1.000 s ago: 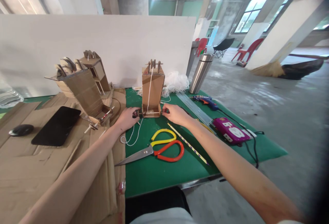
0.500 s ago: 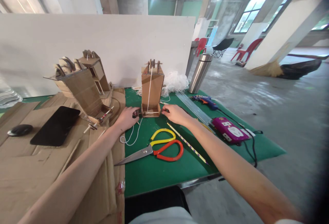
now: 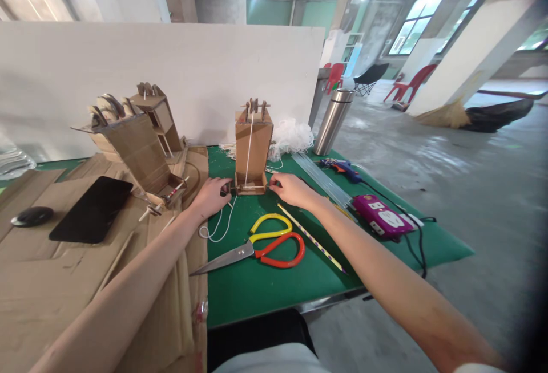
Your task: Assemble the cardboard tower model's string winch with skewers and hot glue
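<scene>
Cardboard tower [image 3: 253, 148], curled hands [image 3: 213, 196] [image 3: 290, 189] at base

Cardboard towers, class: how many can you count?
3: the middle tower between the left hand and right hand, the left tower, and the rear tower, partly hidden behind it.

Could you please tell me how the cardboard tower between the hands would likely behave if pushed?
The cardboard tower is probably light for its size, given its cardboard walls. Tall and narrow, it might tip if pushed near the top, though the low tray projecting at its foot may resist a fall toward the person.
</scene>
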{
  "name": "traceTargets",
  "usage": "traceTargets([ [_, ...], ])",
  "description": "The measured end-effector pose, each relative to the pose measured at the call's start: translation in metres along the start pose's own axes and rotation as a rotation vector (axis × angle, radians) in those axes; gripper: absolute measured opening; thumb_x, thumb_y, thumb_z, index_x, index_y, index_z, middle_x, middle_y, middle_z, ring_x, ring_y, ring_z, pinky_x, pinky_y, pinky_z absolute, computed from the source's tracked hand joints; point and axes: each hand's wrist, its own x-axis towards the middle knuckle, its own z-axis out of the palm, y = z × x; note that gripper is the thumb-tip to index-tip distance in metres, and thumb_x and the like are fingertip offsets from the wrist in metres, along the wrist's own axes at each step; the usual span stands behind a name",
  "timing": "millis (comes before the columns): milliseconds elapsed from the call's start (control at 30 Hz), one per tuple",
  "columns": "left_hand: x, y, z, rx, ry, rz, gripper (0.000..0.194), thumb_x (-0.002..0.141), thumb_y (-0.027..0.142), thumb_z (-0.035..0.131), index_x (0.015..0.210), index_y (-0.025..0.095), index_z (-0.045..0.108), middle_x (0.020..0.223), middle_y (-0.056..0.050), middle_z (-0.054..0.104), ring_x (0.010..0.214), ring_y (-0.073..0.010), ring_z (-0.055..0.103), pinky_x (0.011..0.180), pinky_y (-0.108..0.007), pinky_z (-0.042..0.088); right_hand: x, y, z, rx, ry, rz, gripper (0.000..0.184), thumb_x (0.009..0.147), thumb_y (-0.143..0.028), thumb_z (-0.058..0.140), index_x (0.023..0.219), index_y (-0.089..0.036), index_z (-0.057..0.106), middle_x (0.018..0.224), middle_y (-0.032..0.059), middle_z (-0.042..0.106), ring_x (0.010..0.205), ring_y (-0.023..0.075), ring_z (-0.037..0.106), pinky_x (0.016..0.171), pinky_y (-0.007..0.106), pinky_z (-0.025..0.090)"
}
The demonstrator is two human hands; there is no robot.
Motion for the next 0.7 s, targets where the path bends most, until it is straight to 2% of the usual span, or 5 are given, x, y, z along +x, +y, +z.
traceTargets([
  [700, -0.0002, -0.0008, 0.0003, -0.065, 0.033, 0.024, 0.044, 0.072, 0.019, 0.057, 0.116, 0.018, 0.062, 0.086, -0.004, 0.064, 0.084, -0.0209, 0.055, 0.082, -0.032, 0.045, 0.0033, 0.0057, 0.0028, -0.015, -0.011, -0.027, 0.017, 0.086, -0.023, 0.048, 0.087, -0.019, 0.064, 0.087, 0.0067, 0.069, 0.074, 0.0168, 0.059, 0.06, 0.022, 0.033],
])
